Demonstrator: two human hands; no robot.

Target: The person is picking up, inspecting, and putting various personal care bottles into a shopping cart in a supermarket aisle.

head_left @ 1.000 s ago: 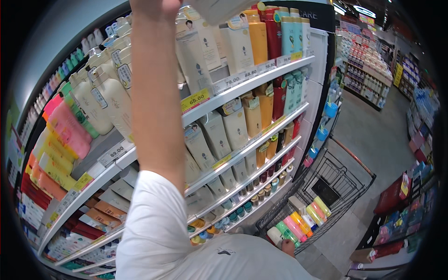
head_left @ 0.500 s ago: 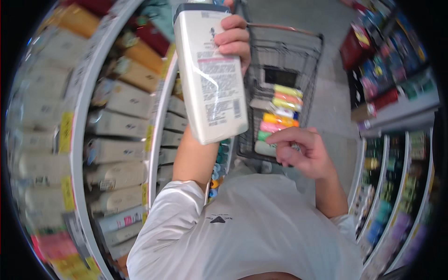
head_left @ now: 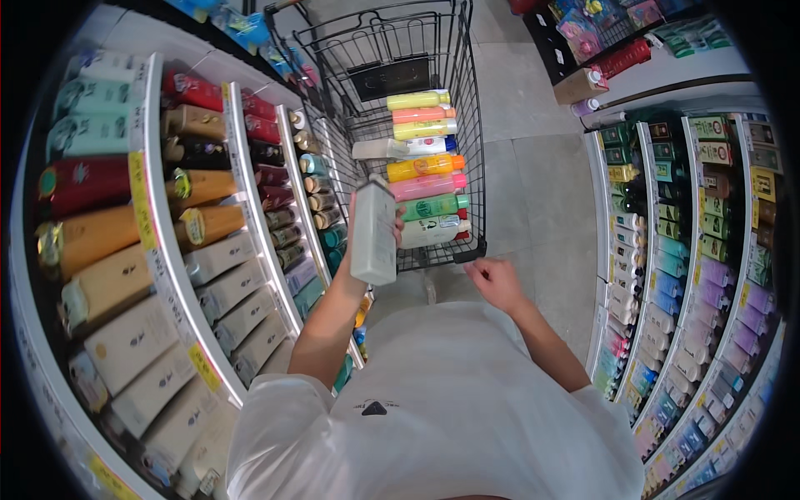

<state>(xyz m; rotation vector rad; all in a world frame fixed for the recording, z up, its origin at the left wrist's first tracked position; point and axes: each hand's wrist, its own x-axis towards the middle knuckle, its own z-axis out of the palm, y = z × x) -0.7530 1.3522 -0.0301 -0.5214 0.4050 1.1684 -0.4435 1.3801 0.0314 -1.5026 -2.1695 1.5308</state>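
My left hand [head_left: 398, 227] is wrapped round a large off-white pump-style or capped bottle [head_left: 374, 237] with a dark collar; its exact top is hard to make out. Small print covers the side facing right. The bottle is held by the near left side of a black wire shopping cart [head_left: 479, 158]. Inside the cart lies a row of several bottles, among them an orange one [head_left: 421, 167], a pink one [head_left: 425, 186] and a green one [head_left: 429, 207]. Loosely curled, with nothing visible in it, my right hand [head_left: 497, 285] hovers by the cart's near right corner.
Close on my left, shelves [head_left: 196, 321] hold rows of cream, gold and red bottles. Across the aisle stand more shelves [head_left: 650, 275] with green, blue and purple bottles. Grey tiled floor [head_left: 533, 192] runs between cart and right shelves.
My left hand has lowered the bottle from high in front of me to beside the cart. My right hand has drawn down and its fingers have curled in. The view has shifted.
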